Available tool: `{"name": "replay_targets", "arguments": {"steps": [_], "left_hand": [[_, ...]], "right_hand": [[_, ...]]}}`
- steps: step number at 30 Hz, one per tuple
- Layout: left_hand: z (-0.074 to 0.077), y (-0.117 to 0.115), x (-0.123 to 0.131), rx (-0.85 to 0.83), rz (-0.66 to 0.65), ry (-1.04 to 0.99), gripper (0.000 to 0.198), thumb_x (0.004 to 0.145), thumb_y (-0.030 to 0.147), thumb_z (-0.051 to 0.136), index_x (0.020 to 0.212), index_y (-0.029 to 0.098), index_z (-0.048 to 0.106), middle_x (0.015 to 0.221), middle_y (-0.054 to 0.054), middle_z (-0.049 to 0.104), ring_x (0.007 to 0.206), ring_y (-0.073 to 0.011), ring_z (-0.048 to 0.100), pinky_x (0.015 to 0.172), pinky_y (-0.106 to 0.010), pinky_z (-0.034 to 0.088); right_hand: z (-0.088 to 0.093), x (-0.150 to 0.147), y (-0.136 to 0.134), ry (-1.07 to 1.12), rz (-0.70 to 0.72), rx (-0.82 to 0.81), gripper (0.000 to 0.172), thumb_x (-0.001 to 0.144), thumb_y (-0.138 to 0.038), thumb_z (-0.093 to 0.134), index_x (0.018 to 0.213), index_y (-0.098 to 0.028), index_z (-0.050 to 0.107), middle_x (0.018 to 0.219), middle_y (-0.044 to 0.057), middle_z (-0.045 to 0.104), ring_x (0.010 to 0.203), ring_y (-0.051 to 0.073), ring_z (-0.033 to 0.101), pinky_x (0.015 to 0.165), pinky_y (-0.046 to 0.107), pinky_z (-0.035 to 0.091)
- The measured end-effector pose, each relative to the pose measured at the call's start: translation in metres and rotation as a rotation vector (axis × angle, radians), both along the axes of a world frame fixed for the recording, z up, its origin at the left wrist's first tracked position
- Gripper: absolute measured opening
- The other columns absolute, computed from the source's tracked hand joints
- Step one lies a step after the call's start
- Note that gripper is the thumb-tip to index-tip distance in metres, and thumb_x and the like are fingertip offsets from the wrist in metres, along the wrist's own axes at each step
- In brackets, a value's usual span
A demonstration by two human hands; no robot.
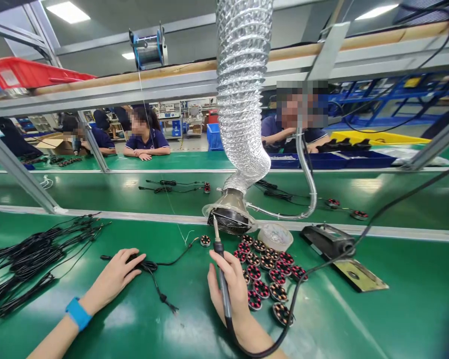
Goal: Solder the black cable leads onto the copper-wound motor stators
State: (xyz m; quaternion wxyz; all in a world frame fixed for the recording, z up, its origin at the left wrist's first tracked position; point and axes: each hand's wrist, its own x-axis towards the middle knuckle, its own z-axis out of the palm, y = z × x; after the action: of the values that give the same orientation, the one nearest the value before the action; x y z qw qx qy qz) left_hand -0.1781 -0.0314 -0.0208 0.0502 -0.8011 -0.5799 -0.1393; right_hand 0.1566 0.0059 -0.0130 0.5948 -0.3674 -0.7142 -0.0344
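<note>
right hand: fingers closed round the iron, tip up in front of the fan; cannot tell whether it touches
cord: loops from the iron's lower end, then climbs to the right edge
band: blue, on the left wrist
left hand: palm down, fingers bent and slightly apart over the cable; cannot tell whether they pinch it or only rest on it
cable: black, bunched at the left fingertips, one end toward the near side, another running to the lone coil
bundle: black cables heaped left of the left hand
cluster: red and copper-coloured coils, right of the right hand
lone coil: on the green bench, between the hands, near the fan
tub: round, whitish, just behind the cluster
stand: dark, on a yellowish plate, right of the tub
fan: behind the iron's tip, joined to the silver duct above
strip: green, past the pale rail, bearing more cables and coils
spool: on the overhead shelf, its thin wire hanging toward the lone coil
person: across the way, arms resting on a green surface
</note>
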Motion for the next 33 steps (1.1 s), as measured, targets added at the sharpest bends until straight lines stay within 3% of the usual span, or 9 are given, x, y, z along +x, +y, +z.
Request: {"name": "replay_targets", "arguments": {"steps": [4, 8, 14, 18, 21, 25, 29, 31, 33], "left_hand": [[0.007, 0.04, 0.013, 0.016, -0.121, 0.005, 0.039, 0.1, 0.042, 0.042, 0.133, 0.031, 0.06, 0.129, -0.009, 0.059, 0.116, -0.0251, 0.055, 0.096, -0.04, 0.053], [0.027, 0.08, 0.019, -0.012, -0.197, -0.045, 0.04, 0.097, 0.045, 0.048, 0.132, 0.03, 0.061, 0.132, -0.009, 0.058, 0.117, -0.0259, 0.055, 0.101, -0.041, 0.049], [0.065, 0.188, 0.032, 0.011, 0.064, -0.257, 0.045, 0.096, 0.046, 0.038, 0.105, 0.017, 0.071, 0.109, -0.011, 0.067, 0.096, -0.0237, 0.065, 0.088, -0.034, 0.051], [0.064, 0.232, 0.07, -0.072, 0.047, -0.127, 0.046, 0.094, 0.045, 0.035, 0.099, 0.019, 0.072, 0.106, -0.01, 0.072, 0.091, -0.0243, 0.068, 0.08, -0.031, 0.051], [0.054, 0.218, 0.088, -0.125, 0.024, 0.19, 0.045, 0.094, 0.036, 0.031, 0.089, 0.019, 0.072, 0.095, -0.011, 0.074, 0.079, -0.0285, 0.07, 0.066, -0.035, 0.049], [0.056, 0.158, 0.086, -0.124, 0.003, 0.448, 0.046, 0.094, 0.034, 0.03, 0.072, 0.017, 0.067, 0.072, -0.014, 0.069, 0.067, -0.0324, 0.067, 0.059, -0.038, 0.044], [0.066, 0.109, 0.105, -0.12, -0.135, 0.116, 0.043, 0.099, 0.04, 0.032, 0.095, 0.019, 0.069, 0.097, -0.01, 0.07, 0.086, -0.0258, 0.067, 0.074, -0.035, 0.048], [0.062, 0.105, 0.126, -0.161, -0.189, -0.081, 0.041, 0.099, 0.044, 0.036, 0.099, 0.02, 0.069, 0.101, -0.009, 0.068, 0.089, -0.0219, 0.065, 0.079, -0.031, 0.048], [0.052, 0.113, 0.144, -0.191, -0.131, -0.173, 0.039, 0.096, 0.047, 0.044, 0.101, 0.017, 0.069, 0.099, -0.01, 0.067, 0.079, -0.0206, 0.064, 0.074, -0.031, 0.049]], "right_hand": [[0.005, 0.005, 0.004, 0.02, -0.023, 0.029, 0.04, 0.091, -0.005, 0.053, 0.128, -0.021, 0.056, 0.109, 0.009, 0.058, 0.096, 0.019, 0.065, 0.08, 0.031, 0.056], [0.008, 0.008, 0.008, 0.036, -0.038, 0.031, 0.04, 0.091, -0.004, 0.053, 0.127, -0.02, 0.057, 0.108, 0.009, 0.059, 0.095, 0.018, 0.065, 0.078, 0.028, 0.057], [0.01, 0.01, 0.006, 0.047, -0.059, 0.032, 0.046, 0.087, 0.001, 0.052, 0.128, -0.019, 0.057, 0.111, 0.011, 0.059, 0.1, 0.02, 0.065, 0.083, 0.03, 0.057], [0.012, 0.014, 0.005, 0.02, -0.064, 0.034, 0.049, 0.082, 0.003, 0.047, 0.125, -0.017, 0.056, 0.108, 0.013, 0.058, 0.096, 0.022, 0.065, 0.079, 0.033, 0.059], [0.015, 0.016, 0.007, 0.018, -0.075, 0.052, 0.049, 0.08, 0.001, 0.046, 0.124, -0.017, 0.055, 0.104, 0.013, 0.057, 0.094, 0.023, 0.063, 0.078, 0.038, 0.059], [0.017, 0.018, 0.006, 0.045, -0.075, 0.03, 0.052, 0.079, 0.001, 0.047, 0.126, -0.02, 0.053, 0.103, 0.01, 0.055, 0.093, 0.022, 0.06, 0.078, 0.039, 0.059], [0.017, 0.017, 0.003, 0.109, -0.086, -0.017, 0.051, 0.083, 0.002, 0.051, 0.128, -0.022, 0.053, 0.106, 0.01, 0.056, 0.095, 0.02, 0.06, 0.078, 0.035, 0.058], [0.018, 0.017, 0.003, 0.131, -0.099, -0.003, 0.05, 0.085, 0.002, 0.052, 0.129, -0.023, 0.053, 0.108, 0.01, 0.057, 0.099, 0.021, 0.06, 0.081, 0.035, 0.057], [0.018, 0.017, 0.006, 0.13, -0.104, 0.013, 0.05, 0.087, 0.001, 0.053, 0.129, -0.024, 0.053, 0.106, 0.01, 0.058, 0.097, 0.02, 0.061, 0.082, 0.035, 0.057]]}}
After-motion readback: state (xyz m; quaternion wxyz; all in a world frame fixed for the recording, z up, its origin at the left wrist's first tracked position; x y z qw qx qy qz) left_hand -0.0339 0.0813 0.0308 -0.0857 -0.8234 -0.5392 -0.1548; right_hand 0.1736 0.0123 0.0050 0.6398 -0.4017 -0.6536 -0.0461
